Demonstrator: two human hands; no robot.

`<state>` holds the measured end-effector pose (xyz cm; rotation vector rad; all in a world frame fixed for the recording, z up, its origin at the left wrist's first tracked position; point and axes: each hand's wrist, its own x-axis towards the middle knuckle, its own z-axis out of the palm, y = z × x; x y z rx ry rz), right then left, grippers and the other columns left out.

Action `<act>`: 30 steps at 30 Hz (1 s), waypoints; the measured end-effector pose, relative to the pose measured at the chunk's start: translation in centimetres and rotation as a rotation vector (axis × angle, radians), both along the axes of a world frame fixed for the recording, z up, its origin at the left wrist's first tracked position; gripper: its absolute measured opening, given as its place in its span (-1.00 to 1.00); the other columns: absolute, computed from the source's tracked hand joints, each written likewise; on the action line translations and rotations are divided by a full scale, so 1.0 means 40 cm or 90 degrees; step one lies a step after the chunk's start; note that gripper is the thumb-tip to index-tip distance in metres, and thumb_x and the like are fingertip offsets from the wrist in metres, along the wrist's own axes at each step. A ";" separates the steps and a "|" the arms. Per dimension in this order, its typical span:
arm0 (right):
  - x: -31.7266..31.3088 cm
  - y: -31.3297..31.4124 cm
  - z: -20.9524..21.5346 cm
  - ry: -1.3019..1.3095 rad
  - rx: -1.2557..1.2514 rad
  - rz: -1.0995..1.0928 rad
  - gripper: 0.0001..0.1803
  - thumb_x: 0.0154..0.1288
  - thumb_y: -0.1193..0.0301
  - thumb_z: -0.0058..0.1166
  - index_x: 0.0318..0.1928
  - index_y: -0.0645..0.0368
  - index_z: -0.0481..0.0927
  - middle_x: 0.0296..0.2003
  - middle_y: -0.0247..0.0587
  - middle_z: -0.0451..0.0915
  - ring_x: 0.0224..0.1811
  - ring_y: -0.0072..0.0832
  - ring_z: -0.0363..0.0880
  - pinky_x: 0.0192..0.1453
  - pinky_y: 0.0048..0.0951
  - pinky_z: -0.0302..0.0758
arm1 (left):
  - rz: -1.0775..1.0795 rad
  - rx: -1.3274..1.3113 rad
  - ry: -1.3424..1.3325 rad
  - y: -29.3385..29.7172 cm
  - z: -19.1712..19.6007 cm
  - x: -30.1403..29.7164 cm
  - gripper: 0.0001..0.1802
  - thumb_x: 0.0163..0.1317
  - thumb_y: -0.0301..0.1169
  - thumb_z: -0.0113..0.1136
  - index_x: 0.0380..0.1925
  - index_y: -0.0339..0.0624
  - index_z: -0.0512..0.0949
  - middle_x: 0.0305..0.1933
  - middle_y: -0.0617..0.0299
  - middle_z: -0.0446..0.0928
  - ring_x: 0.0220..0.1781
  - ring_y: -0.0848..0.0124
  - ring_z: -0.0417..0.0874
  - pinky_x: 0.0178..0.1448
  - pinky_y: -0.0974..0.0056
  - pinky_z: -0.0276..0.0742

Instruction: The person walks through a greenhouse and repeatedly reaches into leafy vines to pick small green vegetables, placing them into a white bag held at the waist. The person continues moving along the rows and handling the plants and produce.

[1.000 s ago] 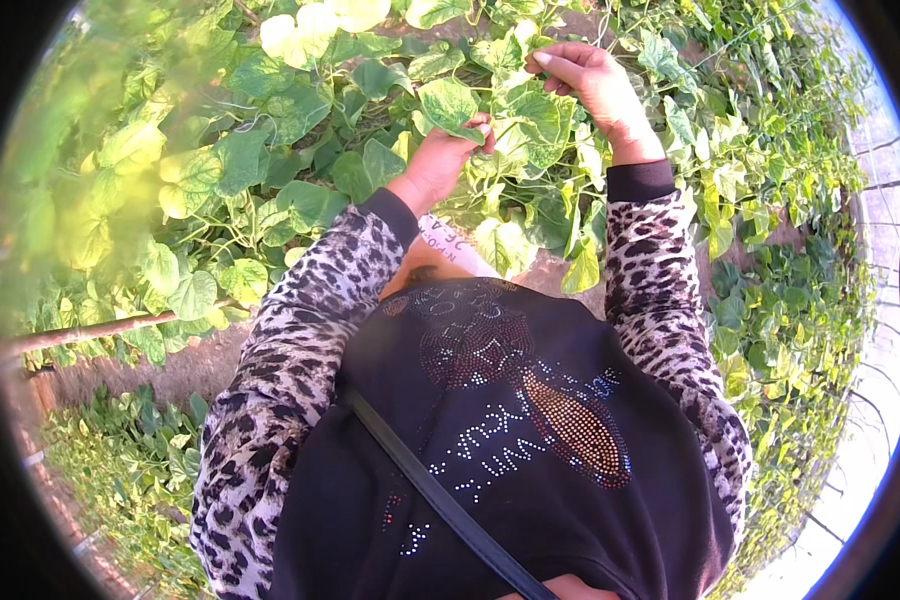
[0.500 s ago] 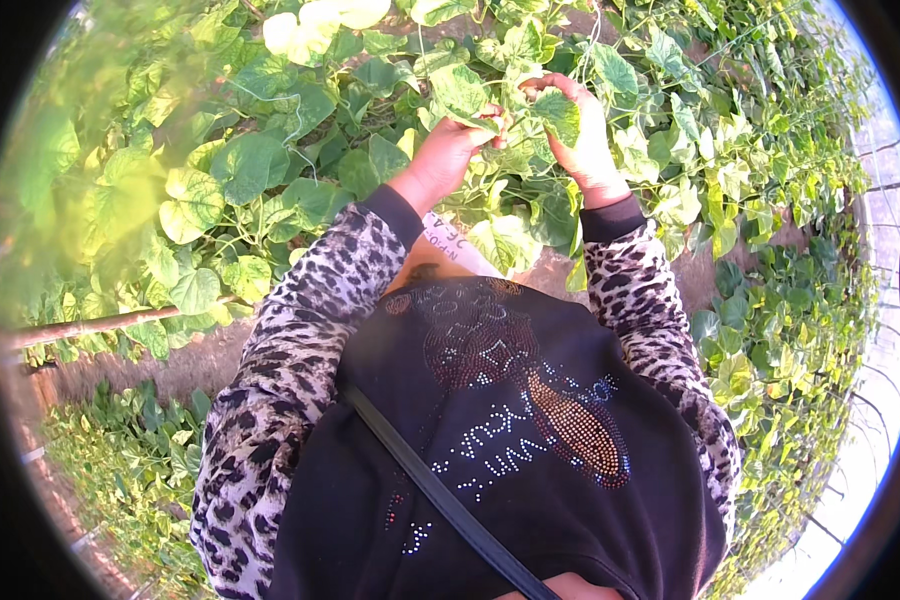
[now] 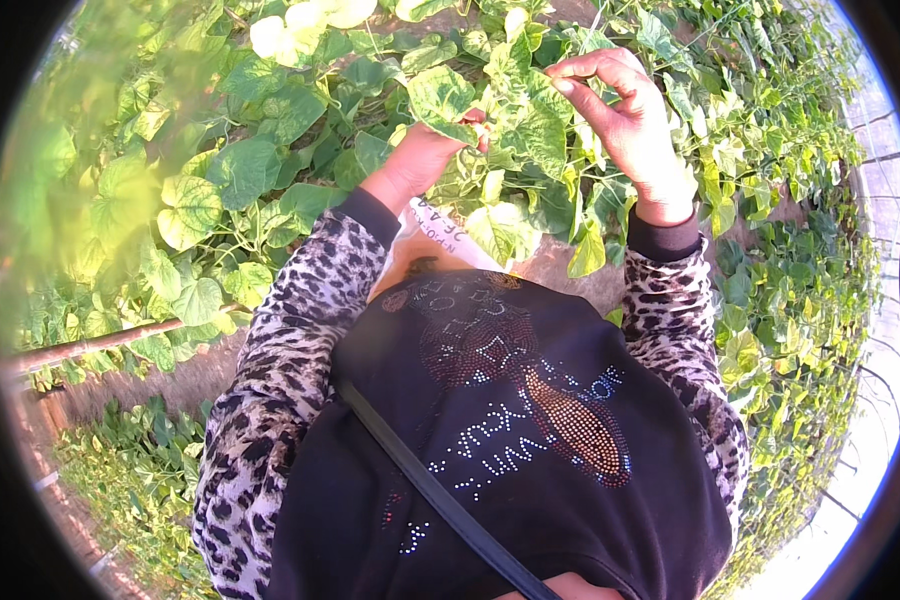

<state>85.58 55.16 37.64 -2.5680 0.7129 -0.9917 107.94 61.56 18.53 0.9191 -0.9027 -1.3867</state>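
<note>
My left hand [image 3: 420,160] is closed among the leaves of a climbing vine [image 3: 535,130], its curled fingertips at the stem. A broad green leaf [image 3: 440,97] covers part of those fingers, so the exact grip is hidden. To the right and a little higher, my right hand [image 3: 630,115] has its thumb and forefinger pinched together beside the upper leaves. Whatever sits in that pinch, if anything, is too small to make out.
Dense vines surround both hands, with thin strings [image 3: 597,20] running up among them. A printed white and orange bag [image 3: 425,240] hangs before my waist. At left a wooden pole [image 3: 100,343] crosses the row. Pale sheeting with curved bars [image 3: 885,300] edges the right side.
My right hand has drawn away to the right and slightly up from the vine, its fingers now pinched. My left hand has shifted a little left and stays closed at the leaves.
</note>
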 end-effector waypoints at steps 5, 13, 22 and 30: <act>0.011 0.014 -0.027 0.049 0.033 0.032 -0.79 0.24 0.56 0.29 -0.11 0.09 0.77 -0.22 -0.30 0.70 -0.10 -0.41 0.60 0.05 -0.39 0.51 | -0.037 -0.034 -0.017 0.007 0.016 -0.003 -0.64 0.29 -0.46 0.26 0.09 -0.22 0.63 0.07 0.24 0.67 0.07 0.43 0.61 0.24 0.29 0.48; 0.013 0.026 -0.043 0.099 -0.059 -0.021 -0.82 0.24 0.55 0.23 -0.14 0.12 0.72 -0.26 -0.24 0.67 -0.11 -0.28 0.61 0.10 -0.30 0.48 | -0.080 -0.043 0.026 0.005 0.008 -0.010 -0.67 0.33 -0.40 0.34 0.06 -0.21 0.58 0.03 0.26 0.57 0.02 0.40 0.59 0.09 0.17 0.60; 0.016 0.032 -0.063 0.077 -0.084 -0.059 -0.82 0.23 0.55 0.21 -0.14 0.12 0.67 -0.30 -0.22 0.67 -0.16 -0.25 0.60 0.06 -0.28 0.46 | -0.068 -0.040 0.031 -0.001 -0.001 -0.016 -0.72 0.30 -0.47 0.29 -0.01 -0.20 0.54 -0.09 0.23 0.58 -0.06 0.37 0.62 0.11 0.15 0.57; 0.055 0.089 -0.034 -0.097 -0.077 -0.177 -0.92 0.19 0.43 0.36 -0.33 0.10 0.69 -0.44 -0.31 0.57 -0.28 -0.33 0.51 -0.11 -0.34 0.39 | 0.034 -0.016 0.097 0.000 0.034 -0.040 -0.70 0.28 -0.59 0.12 0.02 -0.30 0.55 -0.03 0.11 0.64 -0.02 0.30 0.66 0.18 0.20 0.57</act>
